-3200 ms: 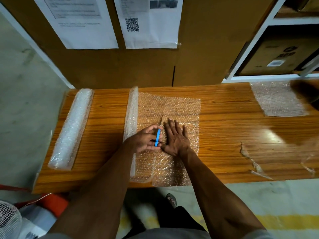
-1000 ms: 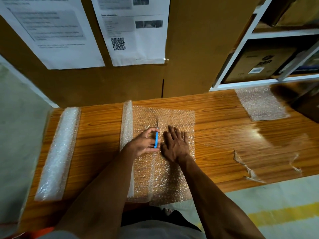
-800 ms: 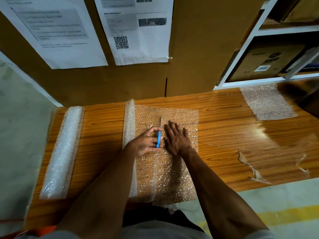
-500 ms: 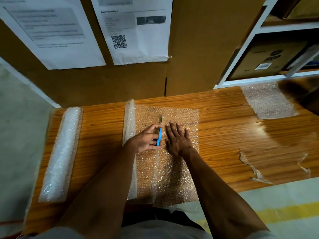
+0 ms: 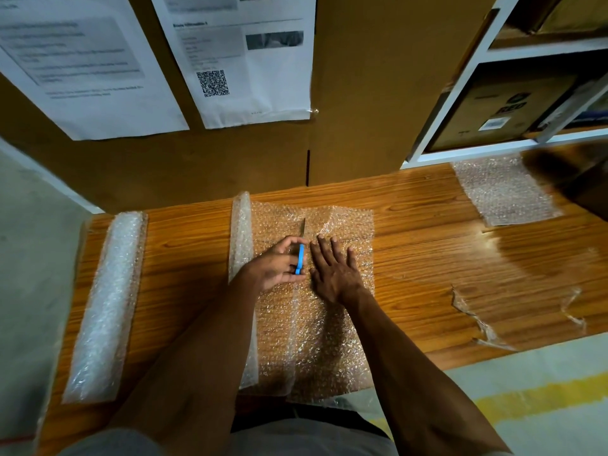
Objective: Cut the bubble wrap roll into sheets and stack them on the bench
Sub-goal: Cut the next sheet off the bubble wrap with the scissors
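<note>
On the wooden bench [image 5: 427, 232], a bubble wrap roll [image 5: 241, 232] is lying with its loose end spread flat to the right as a sheet [image 5: 329, 340]. The left hand [image 5: 274, 266] is curling its fingers round a blue-handled knife [image 5: 300, 258], whose blade is lying on the sheet and pointing away from the person. The right hand [image 5: 334, 269] is pressing the sheet down just beside the knife, fingers straight and slightly spread. Another roll [image 5: 107, 307] is lying well to the left (apart from the hands), and 1 cut sheet [image 5: 503, 192] is resting at the far right.
</note>
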`<state>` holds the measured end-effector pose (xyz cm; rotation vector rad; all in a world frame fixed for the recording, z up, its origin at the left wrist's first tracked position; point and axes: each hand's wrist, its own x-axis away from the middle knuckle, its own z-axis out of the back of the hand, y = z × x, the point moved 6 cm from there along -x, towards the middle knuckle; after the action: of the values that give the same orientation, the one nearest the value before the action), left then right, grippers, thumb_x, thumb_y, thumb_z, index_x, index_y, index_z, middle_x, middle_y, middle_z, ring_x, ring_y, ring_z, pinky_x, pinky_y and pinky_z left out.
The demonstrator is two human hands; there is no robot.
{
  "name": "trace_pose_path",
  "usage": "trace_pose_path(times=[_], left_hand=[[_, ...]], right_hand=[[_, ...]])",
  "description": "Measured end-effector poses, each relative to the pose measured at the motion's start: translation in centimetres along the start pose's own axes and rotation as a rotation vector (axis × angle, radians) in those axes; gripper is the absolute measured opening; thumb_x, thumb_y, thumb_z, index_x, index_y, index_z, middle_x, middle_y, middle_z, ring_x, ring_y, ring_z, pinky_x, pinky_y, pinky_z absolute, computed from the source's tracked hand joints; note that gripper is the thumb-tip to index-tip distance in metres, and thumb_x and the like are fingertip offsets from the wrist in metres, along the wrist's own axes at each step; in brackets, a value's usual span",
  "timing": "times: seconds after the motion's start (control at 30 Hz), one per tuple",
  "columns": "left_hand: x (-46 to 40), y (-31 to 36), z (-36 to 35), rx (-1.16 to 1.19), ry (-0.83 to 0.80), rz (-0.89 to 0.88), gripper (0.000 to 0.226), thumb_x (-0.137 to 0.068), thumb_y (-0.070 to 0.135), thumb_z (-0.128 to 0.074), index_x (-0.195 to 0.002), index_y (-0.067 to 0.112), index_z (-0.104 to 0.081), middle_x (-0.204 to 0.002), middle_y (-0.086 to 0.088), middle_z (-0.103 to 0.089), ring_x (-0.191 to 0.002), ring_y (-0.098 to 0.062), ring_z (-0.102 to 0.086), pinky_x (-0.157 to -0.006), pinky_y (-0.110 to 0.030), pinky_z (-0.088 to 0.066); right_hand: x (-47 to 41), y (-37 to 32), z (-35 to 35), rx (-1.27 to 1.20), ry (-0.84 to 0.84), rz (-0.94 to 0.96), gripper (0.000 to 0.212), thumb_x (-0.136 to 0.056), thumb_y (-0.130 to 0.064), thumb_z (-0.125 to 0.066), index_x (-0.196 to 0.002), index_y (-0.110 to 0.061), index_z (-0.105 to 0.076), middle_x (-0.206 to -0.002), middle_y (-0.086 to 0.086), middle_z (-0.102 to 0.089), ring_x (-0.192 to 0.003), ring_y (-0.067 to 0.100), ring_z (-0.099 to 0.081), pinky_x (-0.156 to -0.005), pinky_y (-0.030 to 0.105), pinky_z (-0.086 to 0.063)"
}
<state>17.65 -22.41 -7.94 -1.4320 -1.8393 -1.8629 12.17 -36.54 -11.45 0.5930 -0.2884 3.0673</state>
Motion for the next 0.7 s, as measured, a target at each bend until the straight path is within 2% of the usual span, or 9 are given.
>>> trace_pose_path(times=[0.13, 0.4, 0.7], left_hand=[[-0.4, 1.0, -0.3, 0.037, -0.017, -0.013, 0.043, -0.102, 0.001, -0.056, -0.132, 0.031, -0.060, -0.133, -0.020, -0.052, -0.117, -0.040, -0.060, -0.096, -0.050, -0.058], [-1.6, 2.3, -0.4, 0.003, -0.012, -0.002, 0.038, -0.104, 0.006, -0.056, -0.130, 0.032, -0.061, -0.137, -0.014, -0.054, -0.123, -0.043, -0.059, -0.095, -0.052, -0.058], [-2.4, 2.1, 0.0, 0.004, 0.014, -0.028, 0.049, -0.095, -0.011, -0.061, -0.129, 0.025, -0.061, -0.132, -0.021, -0.057, -0.113, -0.036, -0.065, -0.093, -0.051, -0.060]], right_hand=[[0.1, 0.0, 0.2, -0.010, 0.013, -0.001, 0.070, -0.107, -0.049, -0.014, -0.165, -0.023, 0.013, -0.170, 0.001, 0.025, -0.155, 0.029, 0.028, -0.125, 0.062, 0.007], [0.2, 0.1, 0.2, -0.024, 0.030, -0.002, 0.071, -0.105, -0.051, -0.016, -0.165, -0.023, 0.011, -0.171, 0.002, 0.022, -0.156, 0.029, 0.025, -0.126, 0.063, 0.005], [0.4, 0.0, 0.5, -0.017, 0.031, -0.002, 0.071, -0.106, -0.050, -0.017, -0.165, -0.023, 0.011, -0.171, 0.001, 0.020, -0.155, 0.028, 0.028, -0.125, 0.062, 0.007]])
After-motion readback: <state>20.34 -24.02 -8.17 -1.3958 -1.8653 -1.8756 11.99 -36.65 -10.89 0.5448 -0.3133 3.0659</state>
